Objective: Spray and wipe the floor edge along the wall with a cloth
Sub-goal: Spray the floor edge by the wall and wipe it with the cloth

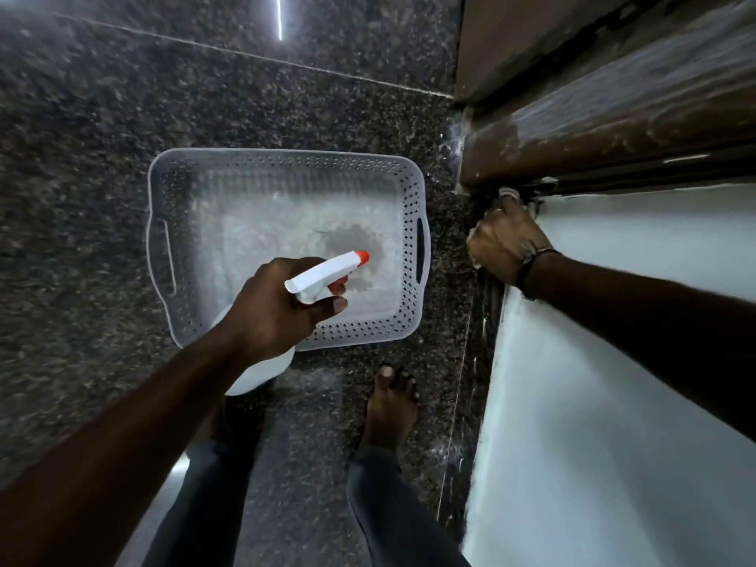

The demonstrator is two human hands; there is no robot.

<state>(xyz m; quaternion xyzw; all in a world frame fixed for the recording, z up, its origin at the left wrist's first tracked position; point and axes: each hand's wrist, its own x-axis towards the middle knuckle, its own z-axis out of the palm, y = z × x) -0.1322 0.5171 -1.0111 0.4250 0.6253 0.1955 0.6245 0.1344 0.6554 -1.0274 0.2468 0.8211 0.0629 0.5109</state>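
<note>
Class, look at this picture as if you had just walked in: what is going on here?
A person crouches barefoot on a dark speckled floor beside a white wall. The left hand holds a white spray bottle with an orange nozzle over a pale perforated basket. The right hand presses at the floor edge by a brown door frame; a bit of cloth seems to show at its fingertips.
</note>
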